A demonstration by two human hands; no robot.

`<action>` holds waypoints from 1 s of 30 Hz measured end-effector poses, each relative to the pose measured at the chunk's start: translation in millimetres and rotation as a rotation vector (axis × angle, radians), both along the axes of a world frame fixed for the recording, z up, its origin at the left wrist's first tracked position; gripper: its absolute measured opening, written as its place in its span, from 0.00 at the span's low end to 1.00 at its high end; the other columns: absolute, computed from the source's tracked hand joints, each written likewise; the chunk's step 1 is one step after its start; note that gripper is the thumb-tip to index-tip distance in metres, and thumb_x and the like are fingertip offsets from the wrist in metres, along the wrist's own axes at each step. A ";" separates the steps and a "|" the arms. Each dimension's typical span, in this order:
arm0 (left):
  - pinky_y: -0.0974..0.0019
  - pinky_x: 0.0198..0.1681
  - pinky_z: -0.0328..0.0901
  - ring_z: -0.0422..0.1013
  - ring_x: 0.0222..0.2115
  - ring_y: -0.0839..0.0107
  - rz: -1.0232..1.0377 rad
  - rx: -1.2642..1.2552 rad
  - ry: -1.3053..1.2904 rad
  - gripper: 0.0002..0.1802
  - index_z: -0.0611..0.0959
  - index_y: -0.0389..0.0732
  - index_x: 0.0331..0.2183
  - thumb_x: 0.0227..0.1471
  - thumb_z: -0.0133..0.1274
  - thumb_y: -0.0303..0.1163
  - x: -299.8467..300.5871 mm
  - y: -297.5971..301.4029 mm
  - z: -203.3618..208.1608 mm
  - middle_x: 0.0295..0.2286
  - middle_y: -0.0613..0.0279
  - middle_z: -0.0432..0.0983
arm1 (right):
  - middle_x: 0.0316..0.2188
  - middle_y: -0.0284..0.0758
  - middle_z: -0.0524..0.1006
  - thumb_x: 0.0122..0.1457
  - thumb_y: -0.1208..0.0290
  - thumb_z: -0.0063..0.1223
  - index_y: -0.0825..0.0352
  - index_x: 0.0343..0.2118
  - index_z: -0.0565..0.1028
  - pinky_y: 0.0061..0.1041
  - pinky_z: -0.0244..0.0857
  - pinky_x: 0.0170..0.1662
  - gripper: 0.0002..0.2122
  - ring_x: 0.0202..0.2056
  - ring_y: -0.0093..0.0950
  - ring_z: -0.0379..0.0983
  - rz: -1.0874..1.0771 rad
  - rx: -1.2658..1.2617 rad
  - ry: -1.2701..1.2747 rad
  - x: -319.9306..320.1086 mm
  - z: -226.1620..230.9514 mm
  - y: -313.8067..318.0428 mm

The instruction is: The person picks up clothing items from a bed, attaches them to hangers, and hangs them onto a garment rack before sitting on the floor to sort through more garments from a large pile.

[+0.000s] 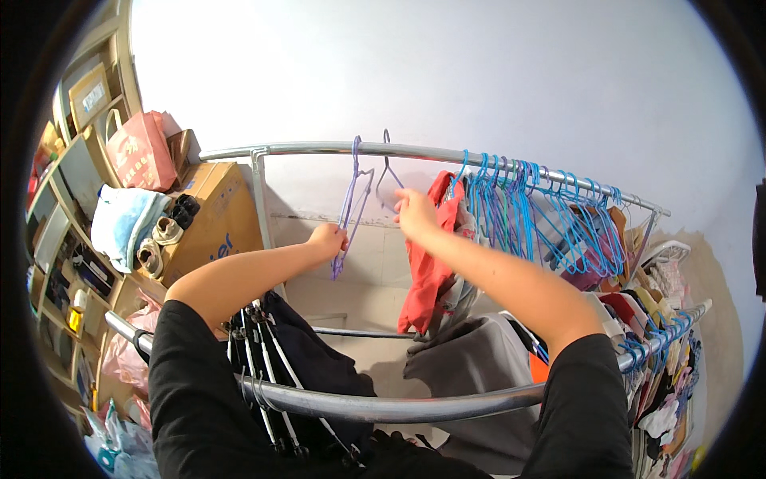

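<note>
My left hand (329,240) is closed on a purple hanger (349,195), whose hook loops over the far metal rail (311,148). A second thin hanger loop shows close beside it. Just to the right, my right hand (416,214) has its fingers closed at the lower side of a dark purple hanger (387,162), also hooked on that rail. No clothing hangs on either of these hangers. Beneath my right hand and forearm hangs a red garment (431,275), with grey cloth beside it.
Several blue and purple hangers (527,207) crowd the rail's right. A nearer metal rail (399,405) crosses below my arms, bearing dark clothes (319,351) and a grey garment (479,367). On the left, a cardboard box (227,211) carries shoes, a light-blue cloth and a pink bag (142,152).
</note>
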State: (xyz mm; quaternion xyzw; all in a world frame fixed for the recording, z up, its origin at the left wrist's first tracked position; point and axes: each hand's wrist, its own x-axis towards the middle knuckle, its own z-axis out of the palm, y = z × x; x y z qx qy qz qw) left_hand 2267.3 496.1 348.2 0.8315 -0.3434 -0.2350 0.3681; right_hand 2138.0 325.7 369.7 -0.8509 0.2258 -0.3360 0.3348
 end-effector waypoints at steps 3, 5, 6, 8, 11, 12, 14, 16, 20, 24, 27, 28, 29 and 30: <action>0.66 0.27 0.65 0.70 0.20 0.68 -0.019 -0.062 0.123 0.16 0.75 0.35 0.25 0.55 0.40 0.36 -6.5 11.1 29.7 0.19 0.56 0.75 | 0.27 0.40 0.74 0.60 0.74 0.33 0.73 0.45 0.69 0.27 0.68 0.25 0.14 0.22 0.31 0.74 0.090 0.416 0.137 -13.7 46.6 6.2; 0.66 0.22 0.63 0.67 0.14 0.68 -0.047 -0.056 0.223 0.15 0.72 0.34 0.27 0.57 0.37 0.35 -15.8 7.1 51.3 0.15 0.56 0.71 | 0.19 0.46 0.74 0.53 0.79 0.40 0.75 0.31 0.73 0.33 0.65 0.17 0.08 0.16 0.36 0.74 -0.039 0.680 0.067 -23.7 43.9 -2.8; 0.66 0.22 0.63 0.67 0.14 0.68 -0.057 -0.055 0.219 0.15 0.72 0.34 0.27 0.57 0.37 0.35 -19.8 7.4 60.8 0.15 0.56 0.71 | 0.19 0.46 0.74 0.53 0.79 0.40 0.75 0.31 0.73 0.33 0.65 0.17 0.08 0.16 0.36 0.74 -0.048 0.680 0.060 -31.2 39.7 -4.2; 0.67 0.18 0.61 0.64 0.11 0.70 0.003 -0.112 0.161 0.16 0.72 0.33 0.26 0.57 0.37 0.35 -26.8 14.6 81.3 0.12 0.60 0.67 | 0.17 0.43 0.72 0.53 0.79 0.39 0.75 0.29 0.72 0.30 0.63 0.16 0.08 0.16 0.35 0.74 0.011 0.570 0.163 -49.2 33.4 10.5; 0.68 0.15 0.58 0.60 0.09 0.73 -0.052 -0.120 0.119 0.16 0.71 0.33 0.26 0.57 0.37 0.35 -42.1 30.3 115.2 0.09 0.64 0.61 | 0.22 0.42 0.74 0.58 0.75 0.37 0.74 0.37 0.72 0.28 0.66 0.20 0.11 0.17 0.33 0.74 -0.026 0.592 0.159 -80.7 47.1 33.9; 0.68 0.15 0.58 0.60 0.09 0.73 -0.098 -0.106 0.092 0.16 0.71 0.33 0.26 0.57 0.37 0.35 -48.8 36.3 125.0 0.09 0.64 0.61 | 0.28 0.44 0.76 0.61 0.73 0.34 0.73 0.43 0.70 0.26 0.68 0.23 0.14 0.19 0.31 0.74 -0.015 0.579 0.169 -91.1 53.1 38.8; 0.70 0.14 0.56 0.58 0.09 0.75 -0.076 -0.105 0.069 0.16 0.71 0.34 0.25 0.57 0.37 0.36 -70.5 45.2 148.1 0.09 0.66 0.60 | 0.29 0.44 0.76 0.60 0.74 0.35 0.74 0.44 0.70 0.24 0.67 0.23 0.14 0.19 0.30 0.74 0.005 0.534 0.185 -119.7 71.7 46.9; 0.72 0.14 0.56 0.55 0.08 0.77 -0.084 -0.155 0.097 0.16 0.71 0.35 0.25 0.57 0.38 0.37 -90.6 52.6 169.4 0.09 0.69 0.58 | 0.30 0.45 0.76 0.60 0.75 0.36 0.75 0.44 0.70 0.24 0.67 0.22 0.14 0.18 0.30 0.74 0.058 0.425 0.107 -151.1 77.4 46.2; 0.74 0.21 0.59 0.54 0.08 0.79 -0.184 -0.132 0.151 0.14 0.70 0.36 0.26 0.57 0.38 0.36 -123.1 84.0 197.4 0.09 0.71 0.58 | 0.35 0.46 0.75 0.59 0.73 0.38 0.75 0.46 0.68 0.24 0.68 0.26 0.15 0.21 0.29 0.75 0.085 0.605 0.028 -220.3 122.2 71.7; 0.74 0.22 0.60 0.55 0.08 0.79 -0.301 -0.184 0.190 0.13 0.70 0.37 0.26 0.57 0.38 0.36 -159.7 98.6 202.1 0.09 0.70 0.59 | 0.36 0.46 0.75 0.59 0.72 0.40 0.74 0.46 0.68 0.26 0.69 0.33 0.14 0.29 0.30 0.76 0.054 0.720 -0.126 -311.7 148.3 91.7; 0.75 0.22 0.60 0.57 0.10 0.79 -0.260 -0.262 0.207 0.13 0.68 0.39 0.26 0.58 0.37 0.36 -183.6 108.3 206.2 0.10 0.69 0.60 | 0.37 0.47 0.75 0.60 0.72 0.41 0.74 0.46 0.68 0.28 0.70 0.34 0.14 0.30 0.32 0.75 0.082 0.786 -0.312 -370.1 148.9 99.1; 0.75 0.22 0.60 0.57 0.10 0.79 -0.271 -0.263 0.199 0.13 0.68 0.39 0.26 0.58 0.37 0.36 -192.1 108.4 207.9 0.10 0.69 0.60 | 0.37 0.47 0.75 0.60 0.72 0.40 0.75 0.46 0.68 0.29 0.70 0.35 0.14 0.30 0.32 0.75 0.067 0.816 -0.414 -386.7 148.1 101.8; 0.75 0.21 0.58 0.57 0.11 0.78 -0.265 -0.347 0.207 0.14 0.68 0.38 0.26 0.59 0.37 0.37 -201.1 109.4 210.3 0.11 0.67 0.61 | 0.37 0.47 0.74 0.61 0.73 0.39 0.75 0.46 0.67 0.30 0.70 0.36 0.14 0.30 0.32 0.75 0.054 0.845 -0.517 -401.1 147.2 105.1; 0.75 0.20 0.57 0.57 0.12 0.78 -0.257 -0.429 0.214 0.15 0.69 0.37 0.27 0.59 0.37 0.37 -209.1 111.2 212.5 0.11 0.65 0.61 | 0.37 0.47 0.74 0.61 0.73 0.39 0.75 0.46 0.67 0.30 0.70 0.36 0.14 0.30 0.32 0.75 0.053 0.840 -0.528 -413.9 146.2 109.1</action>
